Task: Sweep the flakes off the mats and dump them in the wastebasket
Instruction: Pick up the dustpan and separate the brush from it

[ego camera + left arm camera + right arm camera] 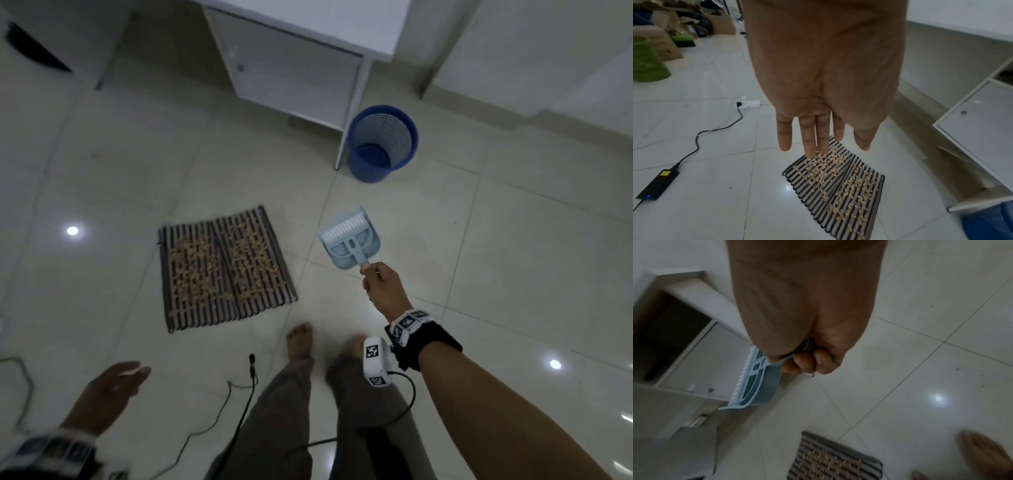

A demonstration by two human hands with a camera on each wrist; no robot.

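Two striped mats [224, 269] lie side by side on the tiled floor, strewn with tan flakes [840, 181]. My right hand [378, 279] grips the handle of a light blue dustpan [349, 240] with a small brush clipped inside it, held in the air to the right of the mats. In the right wrist view the fingers [805, 361] curl round the handle of the dustpan [754, 386]. My left hand [116, 387] hangs at the lower left with fingers [807, 138] straight, holding nothing. A blue wastebasket [383, 142] stands beyond the dustpan beside a white table leg.
A white table with a cabinet [294, 72] stands at the back. Black cables [236, 404] trail over the floor near my bare feet [299, 339]. A power adapter [658, 183], a power strip [749, 104] and cardboard boxes [663, 42] lie to the left.
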